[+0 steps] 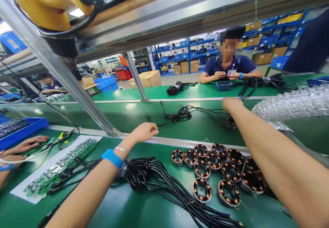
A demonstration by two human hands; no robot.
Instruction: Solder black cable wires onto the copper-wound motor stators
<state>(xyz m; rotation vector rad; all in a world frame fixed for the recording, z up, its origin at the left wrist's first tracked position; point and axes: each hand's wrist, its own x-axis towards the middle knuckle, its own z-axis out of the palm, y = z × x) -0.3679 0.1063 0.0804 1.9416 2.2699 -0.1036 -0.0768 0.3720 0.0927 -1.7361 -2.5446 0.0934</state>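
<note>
My left hand [145,132] hovers by the front edge of the green belt, fingers curled in and nothing visible in them. Just beyond it lies a black cable [180,114] in a loose coil, running right toward my right hand [232,105]. That hand reaches far over the belt, bent down directly above a motor stator [230,122]; its fingers are hidden, so I cannot tell whether they grip the stator. Several stators with copper windings [202,169] stand on the bench between my arms. Under my left wrist sits a bundle of black cables [164,180].
A white sheet with green circuit boards [61,166] lies left, near another person's hands [33,144] and a blue tray [23,128]. A silver duct [295,104] bulges in at right. A metal post [77,70] rises from the bench. A co-worker [228,63] sits opposite.
</note>
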